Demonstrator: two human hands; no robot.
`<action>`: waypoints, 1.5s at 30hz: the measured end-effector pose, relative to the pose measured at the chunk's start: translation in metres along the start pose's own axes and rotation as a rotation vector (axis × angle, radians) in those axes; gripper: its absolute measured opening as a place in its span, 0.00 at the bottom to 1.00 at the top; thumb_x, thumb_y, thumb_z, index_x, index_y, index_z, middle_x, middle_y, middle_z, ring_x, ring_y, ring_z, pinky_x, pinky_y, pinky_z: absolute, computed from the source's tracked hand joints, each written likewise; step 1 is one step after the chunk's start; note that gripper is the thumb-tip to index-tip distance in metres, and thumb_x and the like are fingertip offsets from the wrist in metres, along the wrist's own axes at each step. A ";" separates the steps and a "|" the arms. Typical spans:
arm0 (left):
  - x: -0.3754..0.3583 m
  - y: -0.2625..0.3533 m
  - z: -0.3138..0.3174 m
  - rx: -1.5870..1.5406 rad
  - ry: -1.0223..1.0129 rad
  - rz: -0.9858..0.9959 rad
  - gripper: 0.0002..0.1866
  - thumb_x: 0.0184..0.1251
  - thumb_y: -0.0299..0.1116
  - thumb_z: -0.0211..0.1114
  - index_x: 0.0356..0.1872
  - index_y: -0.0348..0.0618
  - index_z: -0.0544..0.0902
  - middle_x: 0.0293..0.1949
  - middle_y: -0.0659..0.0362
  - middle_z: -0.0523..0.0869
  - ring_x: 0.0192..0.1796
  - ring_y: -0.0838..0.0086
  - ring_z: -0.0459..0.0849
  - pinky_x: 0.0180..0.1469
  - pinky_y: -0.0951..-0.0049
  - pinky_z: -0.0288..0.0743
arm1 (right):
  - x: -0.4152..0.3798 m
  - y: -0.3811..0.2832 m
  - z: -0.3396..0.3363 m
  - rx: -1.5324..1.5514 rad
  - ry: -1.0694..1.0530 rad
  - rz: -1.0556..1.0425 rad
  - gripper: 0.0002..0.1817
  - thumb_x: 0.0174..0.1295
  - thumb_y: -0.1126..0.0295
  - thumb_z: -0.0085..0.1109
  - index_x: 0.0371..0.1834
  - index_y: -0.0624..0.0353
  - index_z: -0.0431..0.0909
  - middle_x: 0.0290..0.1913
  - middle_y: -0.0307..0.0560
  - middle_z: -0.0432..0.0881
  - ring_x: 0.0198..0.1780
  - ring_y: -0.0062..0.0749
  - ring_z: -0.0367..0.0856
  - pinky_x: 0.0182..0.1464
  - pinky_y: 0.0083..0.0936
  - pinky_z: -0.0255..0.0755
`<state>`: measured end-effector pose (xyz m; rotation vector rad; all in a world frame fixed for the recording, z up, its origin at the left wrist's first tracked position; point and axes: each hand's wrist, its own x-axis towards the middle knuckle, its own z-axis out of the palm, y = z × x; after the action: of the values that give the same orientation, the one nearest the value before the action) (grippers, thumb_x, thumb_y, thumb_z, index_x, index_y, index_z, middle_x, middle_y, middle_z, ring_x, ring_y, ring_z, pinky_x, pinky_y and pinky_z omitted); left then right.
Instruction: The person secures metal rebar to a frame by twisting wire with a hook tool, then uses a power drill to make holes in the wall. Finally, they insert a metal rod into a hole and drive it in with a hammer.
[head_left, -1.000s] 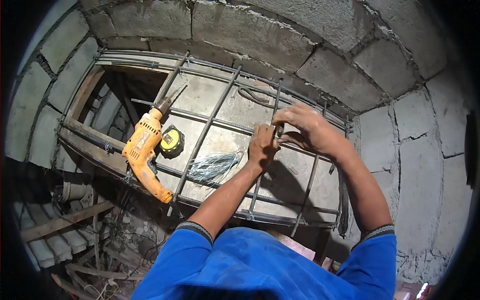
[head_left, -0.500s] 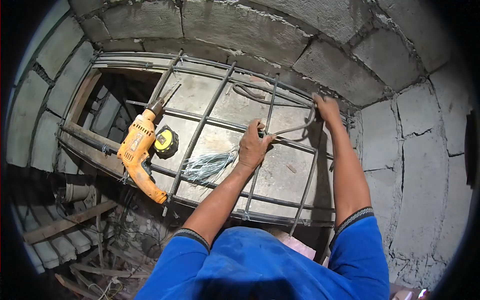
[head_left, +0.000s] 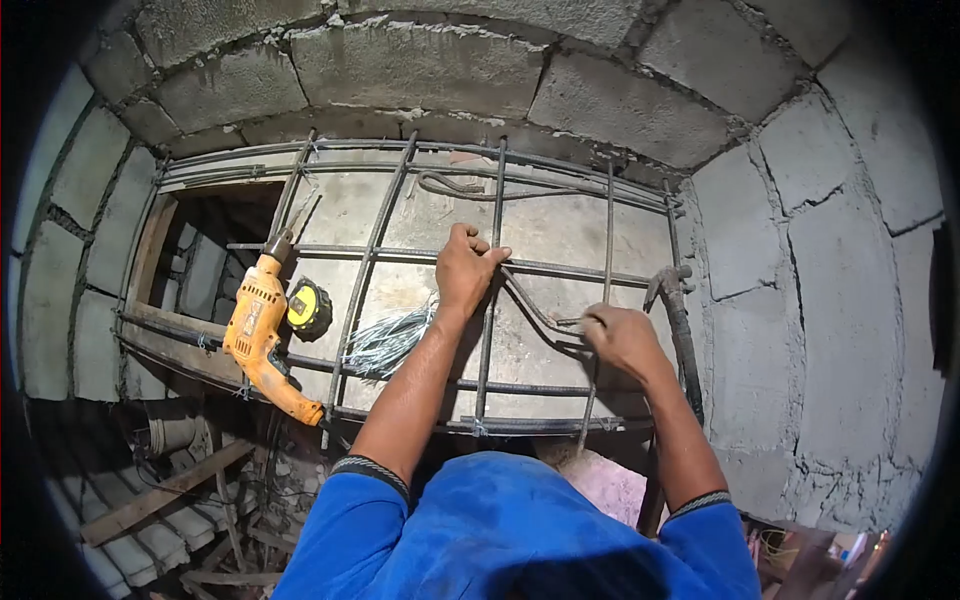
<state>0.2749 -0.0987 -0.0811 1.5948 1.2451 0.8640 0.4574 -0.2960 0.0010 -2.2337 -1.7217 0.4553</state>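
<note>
Work in hand, as judged: a bent rod (head_left: 535,308) is applied at the crossing of the middle bar (head_left: 560,270) and a cross bar (head_left: 485,350). Left hand (head_left: 462,275): at this crossing, fingers partly curled; cannot tell whether they pinch anything. Right hand (head_left: 622,343): closed on the rod's near end, above the next cross bar (head_left: 607,230). The rod's far end lies just beside the left thumb; contact with the bars is unclear.

Next move, judged: calls for a steady left hand and a firm right grip, the rod's tip kept at the crossing.

Limits: the hammer (head_left: 680,335) leans just right of the right hand, so a wide swing that way could strike it. The near bars (head_left: 540,428) bound the side toward the body, the block wall (head_left: 420,68) the far side. Between middle and far bars, the panel (head_left: 550,220) gives some room. Left of the left forearm: wire bundle (head_left: 390,340), tape measure (head_left: 309,309), drill (head_left: 255,325); beyond, the wood-framed opening's edge (head_left: 150,250).
</note>
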 end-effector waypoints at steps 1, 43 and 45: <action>0.001 -0.001 -0.001 -0.034 -0.031 0.018 0.29 0.49 0.37 0.81 0.50 0.33 0.78 0.33 0.52 0.88 0.37 0.63 0.88 0.45 0.67 0.79 | 0.003 -0.021 -0.017 -0.115 -0.213 0.055 0.24 0.62 0.49 0.62 0.40 0.63 0.84 0.33 0.62 0.85 0.39 0.59 0.85 0.46 0.48 0.76; 0.082 0.003 -0.006 0.067 -0.636 -0.299 0.46 0.64 0.72 0.57 0.54 0.27 0.79 0.49 0.45 0.81 0.44 0.57 0.81 0.40 0.57 0.78 | 0.025 -0.042 0.025 0.299 -0.348 -0.133 0.23 0.61 0.49 0.65 0.40 0.60 0.83 0.30 0.62 0.84 0.38 0.58 0.86 0.41 0.48 0.78; 0.078 0.006 -0.007 0.033 -0.559 -0.264 0.43 0.65 0.70 0.59 0.42 0.26 0.83 0.32 0.49 0.85 0.31 0.65 0.82 0.33 0.64 0.78 | 0.013 -0.049 0.030 0.049 -0.260 -0.213 0.21 0.61 0.51 0.65 0.38 0.61 0.82 0.29 0.61 0.84 0.37 0.56 0.86 0.40 0.48 0.78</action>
<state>0.2897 -0.0219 -0.0731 1.5116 1.0299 0.2048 0.4053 -0.2702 -0.0075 -1.9997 -2.0251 0.7549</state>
